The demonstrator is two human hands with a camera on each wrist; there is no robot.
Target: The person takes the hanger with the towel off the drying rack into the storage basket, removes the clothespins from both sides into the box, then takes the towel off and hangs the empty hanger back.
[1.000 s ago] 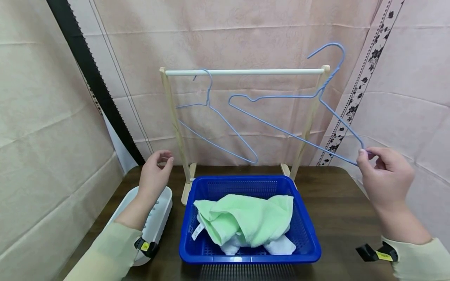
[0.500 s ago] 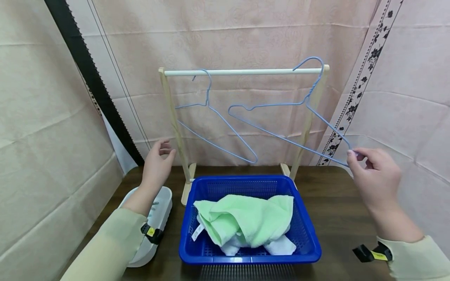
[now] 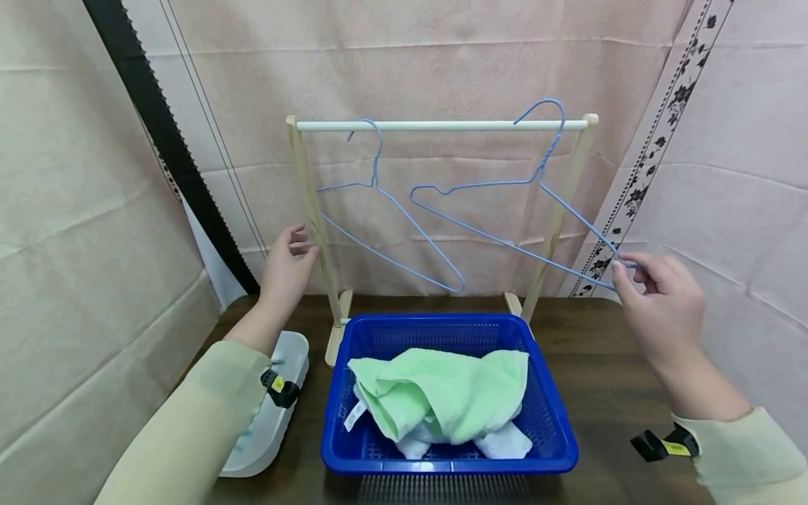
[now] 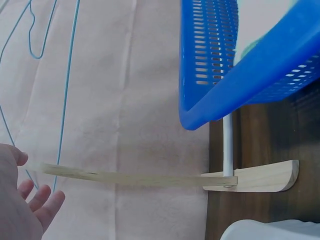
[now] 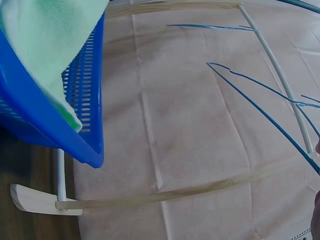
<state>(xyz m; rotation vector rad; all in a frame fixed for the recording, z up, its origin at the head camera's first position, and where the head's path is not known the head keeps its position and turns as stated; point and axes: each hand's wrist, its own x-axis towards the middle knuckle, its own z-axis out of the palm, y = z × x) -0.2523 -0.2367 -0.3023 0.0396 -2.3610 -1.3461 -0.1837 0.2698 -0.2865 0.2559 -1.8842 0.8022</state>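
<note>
My right hand (image 3: 665,301) pinches the lower right corner of a blue wire hanger (image 3: 467,226). That hanger is tilted, and its hook overlaps the right part of the rack's white bar (image 3: 454,126); whether the two touch I cannot tell. A second blue hanger (image 3: 421,231) hangs from the bar's left part. My left hand (image 3: 287,270), its fingers loosely bent and holding nothing, is beside the rack's left wooden post (image 3: 313,210). In the left wrist view, the left hand (image 4: 22,205) shows spread fingers near the post. Only a sliver of the right hand (image 5: 316,215) shows in the right wrist view.
A blue plastic basket (image 3: 549,421) stands in front of the rack on the brown table (image 3: 606,365). Inside it lie a light green towel (image 3: 442,386) and white cloth (image 3: 505,443). A white oblong container (image 3: 278,414) stands left, partly under my left arm. Curtain-like cloth surrounds the table.
The right hand has moved left with the hanger, bringing its hook from above and right of the bar down to the bar. My left hand has risen along the left post.
</note>
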